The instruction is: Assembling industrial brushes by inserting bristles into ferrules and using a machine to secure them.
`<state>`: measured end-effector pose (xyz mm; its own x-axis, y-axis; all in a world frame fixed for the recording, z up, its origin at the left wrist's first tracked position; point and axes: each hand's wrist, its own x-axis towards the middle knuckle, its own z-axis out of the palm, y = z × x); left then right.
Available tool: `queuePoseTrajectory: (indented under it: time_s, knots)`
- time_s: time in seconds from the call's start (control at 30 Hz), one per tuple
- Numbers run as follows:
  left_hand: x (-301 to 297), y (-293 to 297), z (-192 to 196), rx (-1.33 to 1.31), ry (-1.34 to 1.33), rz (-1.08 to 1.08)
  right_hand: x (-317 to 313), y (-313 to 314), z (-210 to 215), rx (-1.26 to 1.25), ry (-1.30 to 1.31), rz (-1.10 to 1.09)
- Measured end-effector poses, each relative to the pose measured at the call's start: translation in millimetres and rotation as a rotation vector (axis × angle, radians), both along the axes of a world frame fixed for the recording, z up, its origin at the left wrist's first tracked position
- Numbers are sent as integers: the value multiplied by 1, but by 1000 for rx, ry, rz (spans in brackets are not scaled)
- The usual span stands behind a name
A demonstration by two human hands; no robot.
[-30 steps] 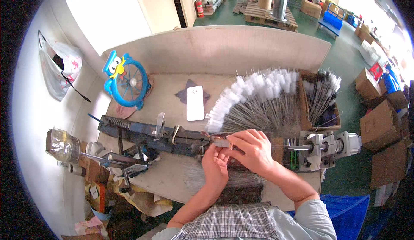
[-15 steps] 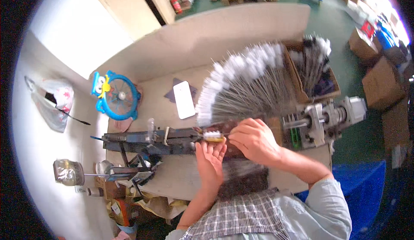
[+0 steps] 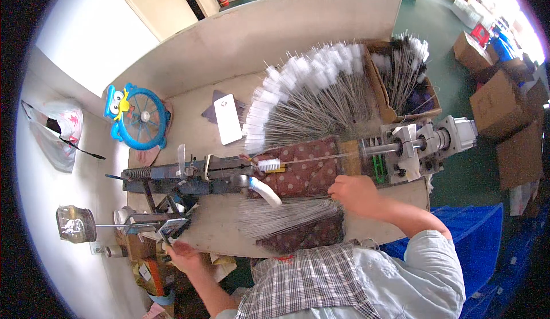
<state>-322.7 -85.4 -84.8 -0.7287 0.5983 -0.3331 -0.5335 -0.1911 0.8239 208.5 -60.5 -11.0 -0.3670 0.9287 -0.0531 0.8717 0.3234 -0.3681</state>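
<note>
My left hand (image 3: 184, 256) is low at the left, its fingers curled at the end of a dark lever (image 3: 167, 240) under the bench machine. My right hand (image 3: 356, 195) is closed with fingertips together, beside the right end of a bundle of thin metal wires (image 3: 289, 217); whatever it pinches is too small to make out. A white bristle brush (image 3: 268, 164) lies level at the end of the machine's black rail (image 3: 223, 173). From it a twisted wire stem (image 3: 318, 158) runs right to the motor-driven spindle (image 3: 382, 149). A white curved tube (image 3: 265, 192) juts out beside the brush.
Finished white-tipped brushes (image 3: 321, 90) fan out behind the machine, next to a cardboard box (image 3: 395, 113) of more brushes. A white phone (image 3: 228, 119) and a blue toy-shaped fan (image 3: 140, 117) are on the table. Dotted brown cloth (image 3: 303, 184) covers part of it. A blue bin (image 3: 472, 239) stands right.
Both hands have left the brush. My left hand moved down and left to the lever; my right moved slightly right and down toward the wire bundle. The view has shifted slightly.
</note>
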Motion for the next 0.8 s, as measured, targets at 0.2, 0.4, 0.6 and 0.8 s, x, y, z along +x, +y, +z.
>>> queuePoseTrajectory:
  time_s: [0.2,0.4,0.6,0.8]
  knots:
    - [-62,-1,3,-172,88,242,-25,-1,-10,-11,197,-49]
    - [57,7,32,-71,-6,133,-19,6,-2,-25,151,-52]
    - [152,19,-2,-109,-169,-475,-4,12,13,9,139,-60]
    - [275,51,65,-15,-120,-769,15,0,-3,18,214,-120]
